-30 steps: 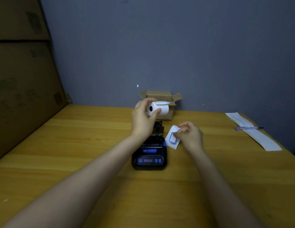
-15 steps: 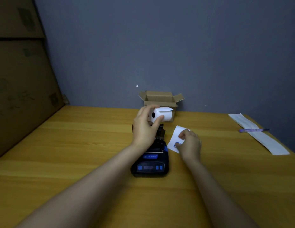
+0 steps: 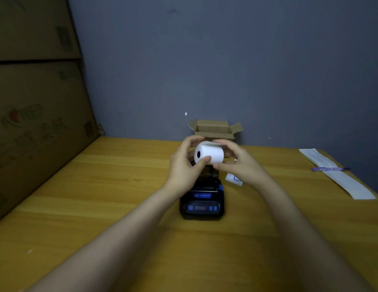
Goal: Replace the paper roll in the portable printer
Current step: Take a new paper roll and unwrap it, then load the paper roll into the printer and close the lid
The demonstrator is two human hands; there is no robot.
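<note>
Paper roll (image 3: pixel 209 154): one white roll, held in the air above the back of the printer, its dark core hole facing left.
Left hand (image 3: pixel 185 165): curled around the left end of the roll, thumb pressed under its lower edge, fingers over the top.
Right hand (image 3: pixel 239 163): closed on the right end of the roll, thumb below, fingers reaching over the top.
Printer (image 3: pixel 201 202): one black portable unit with blue buttons, sitting on the tabletop directly beneath the hands; its rear part was mostly hidden by the hands, so the state of the cover could not be told.
Paper scrap (image 3: pixel 234 179): one small white piece with a blue mark, lying on the tabletop just beside the printer's right side, partly hidden by the right hand.
Small box (image 3: pixel 214 129): one open cardboard box, flaps spread, standing by the wall behind the roll.
Paper strip (image 3: pixel 340 175): one long white strip, lying flat at the right edge of the tabletop.
Pen (image 3: pixel 330 169): one purple pen, resting across the strip.
Tabletop (image 3: pixel 99 197): one yellow wooden surface.
Large cartons (image 3: pixel 36 102): two stacked at the left.
</note>
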